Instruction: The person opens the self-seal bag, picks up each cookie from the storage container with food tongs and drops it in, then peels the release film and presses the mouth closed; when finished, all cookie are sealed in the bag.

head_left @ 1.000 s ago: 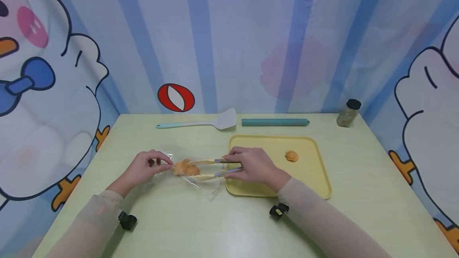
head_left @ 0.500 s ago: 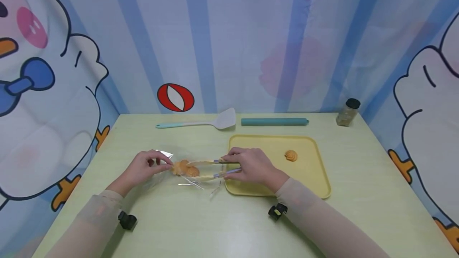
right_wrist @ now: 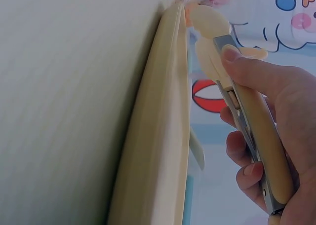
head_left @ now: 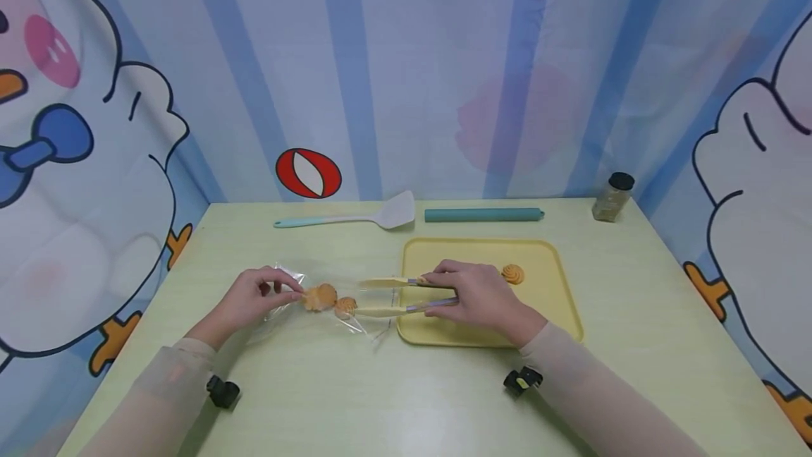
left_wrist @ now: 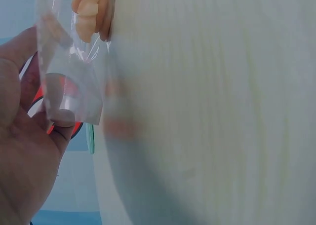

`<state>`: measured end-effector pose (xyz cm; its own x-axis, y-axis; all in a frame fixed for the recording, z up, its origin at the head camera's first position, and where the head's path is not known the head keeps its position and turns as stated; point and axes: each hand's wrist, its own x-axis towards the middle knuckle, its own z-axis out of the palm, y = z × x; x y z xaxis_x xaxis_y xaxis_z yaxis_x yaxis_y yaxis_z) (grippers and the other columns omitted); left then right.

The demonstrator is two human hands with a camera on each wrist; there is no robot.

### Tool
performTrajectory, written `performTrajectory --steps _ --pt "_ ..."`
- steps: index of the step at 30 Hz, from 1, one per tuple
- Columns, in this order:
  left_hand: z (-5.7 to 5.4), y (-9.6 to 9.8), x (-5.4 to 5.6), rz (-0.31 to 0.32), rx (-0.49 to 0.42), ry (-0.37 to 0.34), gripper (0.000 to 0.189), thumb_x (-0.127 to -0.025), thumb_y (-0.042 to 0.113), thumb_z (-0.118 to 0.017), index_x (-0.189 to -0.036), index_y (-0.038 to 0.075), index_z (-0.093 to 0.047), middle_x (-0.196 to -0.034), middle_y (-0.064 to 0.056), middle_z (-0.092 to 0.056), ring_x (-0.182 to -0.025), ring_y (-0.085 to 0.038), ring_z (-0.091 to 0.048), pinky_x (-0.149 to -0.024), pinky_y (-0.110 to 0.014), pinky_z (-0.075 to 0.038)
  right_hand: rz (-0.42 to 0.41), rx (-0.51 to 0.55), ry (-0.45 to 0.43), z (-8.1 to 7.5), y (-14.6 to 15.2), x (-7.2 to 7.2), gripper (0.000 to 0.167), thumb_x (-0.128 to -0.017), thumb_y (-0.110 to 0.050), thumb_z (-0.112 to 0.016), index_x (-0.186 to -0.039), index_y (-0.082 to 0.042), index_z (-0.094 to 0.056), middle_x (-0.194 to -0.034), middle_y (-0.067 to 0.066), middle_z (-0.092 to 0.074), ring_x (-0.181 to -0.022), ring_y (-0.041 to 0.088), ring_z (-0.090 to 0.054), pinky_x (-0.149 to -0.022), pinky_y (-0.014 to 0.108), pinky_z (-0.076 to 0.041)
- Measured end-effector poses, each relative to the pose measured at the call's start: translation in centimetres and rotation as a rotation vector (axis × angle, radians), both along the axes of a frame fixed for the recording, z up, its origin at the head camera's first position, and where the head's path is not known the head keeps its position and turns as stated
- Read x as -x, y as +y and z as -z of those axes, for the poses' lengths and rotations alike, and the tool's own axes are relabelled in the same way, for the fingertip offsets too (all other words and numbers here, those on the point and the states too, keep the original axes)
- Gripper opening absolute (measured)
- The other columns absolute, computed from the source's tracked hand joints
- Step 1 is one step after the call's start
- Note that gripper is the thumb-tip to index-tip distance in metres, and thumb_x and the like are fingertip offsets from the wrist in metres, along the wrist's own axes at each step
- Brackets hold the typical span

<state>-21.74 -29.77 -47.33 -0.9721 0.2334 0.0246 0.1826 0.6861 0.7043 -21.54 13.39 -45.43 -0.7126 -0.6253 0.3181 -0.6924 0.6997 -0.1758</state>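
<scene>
My left hand [head_left: 256, 302] pinches a clear plastic bag [left_wrist: 74, 94] by its left end. Several orange-brown cookies [head_left: 326, 296] lie inside, one of them a swirl cookie [head_left: 345, 307] nearest the bag's right end. My right hand [head_left: 476, 298] grips a pair of cream-tipped tongs [right_wrist: 261, 136] with metal and yellow handles. The tongs' arms stand apart over the bag's right end, with nothing between their tips. Below my right hand is a yellow tray [head_left: 558, 316], where a single swirl cookie [head_left: 512, 273] sits, partly covered by the hand in the head view.
Along the table's back edge lie a spatula [head_left: 387, 214] with a mint handle and a teal cylindrical rod [head_left: 484, 214]. A small jar [head_left: 612, 197] with a black lid stands at the back right. A printed curtain [head_left: 406, 76] hangs behind the table.
The tongs have drawn back to the right and spread apart, leaving the swirl cookie inside the bag. My left hand keeps its pinch on the bag.
</scene>
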Motion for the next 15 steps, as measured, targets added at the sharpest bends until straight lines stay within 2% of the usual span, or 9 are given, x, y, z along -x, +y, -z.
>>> performTrajectory --steps 8,15 --pt "0.1 0.1 0.0 -0.002 0.005 -0.007 0.008 -0.092 0.03 -0.08 -0.1 0.026 -0.08 -0.097 0.0 -0.067 -0.09 -0.023 -0.052 -0.071 -0.028 -0.043 0.109 0.042 0.023 -0.1 5.8 -1.1 0.053 -0.081 -0.058 -0.083 -0.125 -0.03 -0.076 -0.111 -0.014 -0.072 -0.058 -0.008 -0.047 -0.057 0.022 -0.042" --pt "0.1 0.1 -0.2 -0.005 0.009 -0.005 0.008 -0.093 0.029 -0.079 -0.1 0.026 -0.08 -0.097 0.0 -0.067 -0.09 -0.023 -0.052 -0.072 -0.027 -0.043 0.217 0.08 -0.002 -0.7 11.0 -1.7 0.055 -0.081 -0.055 -0.084 -0.127 -0.026 -0.075 -0.113 -0.011 -0.072 -0.06 -0.007 -0.048 -0.058 0.024 -0.043"
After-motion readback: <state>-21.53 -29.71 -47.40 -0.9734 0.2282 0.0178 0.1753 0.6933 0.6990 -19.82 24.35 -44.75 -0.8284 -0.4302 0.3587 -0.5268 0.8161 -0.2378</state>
